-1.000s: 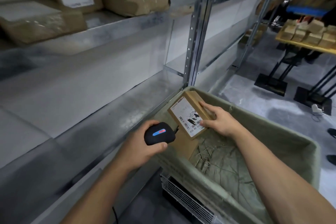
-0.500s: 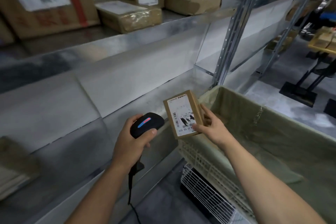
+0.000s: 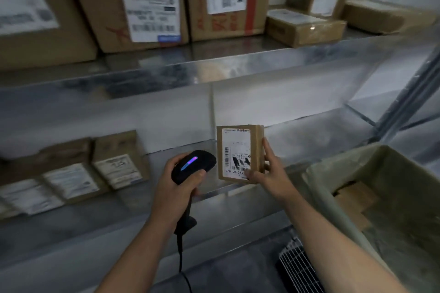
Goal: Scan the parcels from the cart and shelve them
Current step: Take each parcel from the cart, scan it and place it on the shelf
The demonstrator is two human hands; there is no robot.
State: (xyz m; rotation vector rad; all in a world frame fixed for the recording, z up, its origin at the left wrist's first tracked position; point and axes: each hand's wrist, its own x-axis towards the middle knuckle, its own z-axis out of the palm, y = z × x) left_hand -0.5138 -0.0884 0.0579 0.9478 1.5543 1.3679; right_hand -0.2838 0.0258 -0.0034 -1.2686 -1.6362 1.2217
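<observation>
My right hand (image 3: 270, 173) grips a small brown cardboard parcel (image 3: 238, 152) upright by its right edge, its white label facing me, in front of the metal shelf (image 3: 309, 147). Just to its left my left hand (image 3: 177, 188) holds a black corded barcode scanner (image 3: 192, 165) with a blue-purple light on top. The scanner's head sits close beside the parcel's lower left edge. The cart (image 3: 338, 200) with its green fabric liner stands at the lower right, and brown cardboard shows inside it.
Several labelled parcels (image 3: 71, 178) lean on the lower shelf at the left. Large boxes (image 3: 142, 2) and small taped parcels (image 3: 304, 26) fill the upper shelf. A steel upright (image 3: 409, 93) rises at the right. A wire cart base (image 3: 300, 266) shows below.
My right hand lifted the parcel out of the cart and carried it left and up before the shelf. The scanner hand stayed beside it. The view swung left toward the shelves.
</observation>
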